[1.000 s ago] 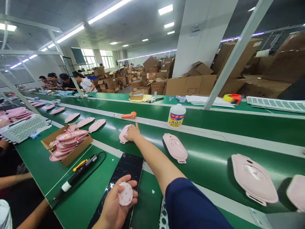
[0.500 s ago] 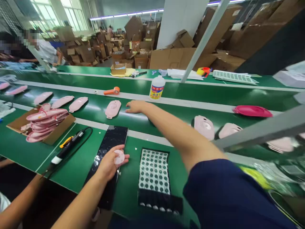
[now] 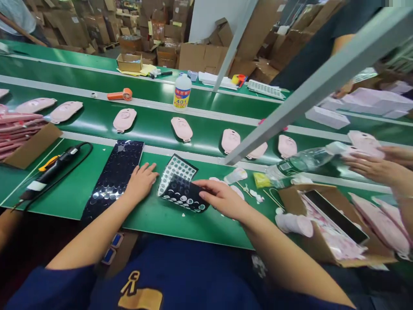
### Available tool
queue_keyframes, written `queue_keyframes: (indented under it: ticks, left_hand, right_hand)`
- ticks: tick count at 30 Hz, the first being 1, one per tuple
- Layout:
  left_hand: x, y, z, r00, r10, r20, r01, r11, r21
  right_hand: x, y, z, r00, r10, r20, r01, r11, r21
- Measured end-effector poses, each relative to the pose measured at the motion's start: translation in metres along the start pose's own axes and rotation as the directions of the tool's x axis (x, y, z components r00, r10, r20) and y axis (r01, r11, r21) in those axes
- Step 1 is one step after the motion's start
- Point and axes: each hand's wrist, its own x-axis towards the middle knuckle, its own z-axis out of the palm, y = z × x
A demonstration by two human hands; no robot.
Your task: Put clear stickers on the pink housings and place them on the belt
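From where I stood, the sticker sheet [image 3: 176,170] was bent over on itself above the green worktop [image 3: 151,217], between the worker's two hands; with that sheet as the centre of the dial, its white, dotted part ran lengthwise toward 1 o'clock, while its black flap [image 3: 183,196], edged with pale discs, pointed to 4 o'clock. The right hand [image 3: 222,198] gripped the outer end of that flap between thumb and fingers. The left hand [image 3: 142,181] lay palm down at 9 o'clock, fingers loosely spread and reaching toward 1; whether anything lay beneath the palm I could not tell. It rested just beside a glossy black strip [image 3: 111,176], whose long axis ran from 1 to 7 o'clock. Farther toward 9 sat a corded black screwdriver [image 3: 53,170]. At 12 o'clock a pink lid [image 3: 181,129] lay on the belt, with an upright bottle marked 401 [image 3: 182,94] beyond it. A slanting grey post [image 3: 306,82] rose from 2 o'clock and blocked part of the row of lids. Toward 3 o'clock were a clear plastic bottle [image 3: 300,162] on its side, an open carton [image 3: 380,254] and a co-worker's hands [image 3: 371,168], touching another pink lid [image 3: 364,142].
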Motion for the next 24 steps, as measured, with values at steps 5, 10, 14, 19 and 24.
queue_keyframes:
  ticks: [5, 10, 14, 19, 24]
  left_hand:
    - [-0.021, 0.040, -0.020, 0.916, 0.251, -0.312, -0.225, 0.967, 0.117]
    - [-0.044, 0.142, -0.036, 0.758, 0.652, -0.024, -0.576, 0.685, 0.447]
    - [-0.044, 0.182, -0.033, 0.693, 0.718, 0.066, -0.608, 0.533, 0.589]
    - [-0.046, 0.188, -0.029, 0.784, 0.618, 0.060, -0.529, 0.615, 0.585]
    - [-0.034, 0.181, -0.026, 0.934, 0.298, 0.198, -0.352, 0.864, 0.359]
  right_hand:
    - [-0.016, -0.006, -0.017, 0.991, -0.118, -0.063, 0.123, 0.988, 0.087]
    - [-0.019, -0.014, -0.026, 0.939, -0.344, -0.013, 0.344, 0.937, 0.067]
    - [-0.028, -0.022, -0.032, 0.841, -0.484, -0.242, 0.471, 0.875, -0.111]
    - [-0.059, -0.020, -0.026, 0.690, -0.671, -0.270, 0.372, 0.650, -0.663]
    - [-0.077, 0.003, -0.029, 0.820, -0.572, 0.000, 0.456, 0.654, -0.603]
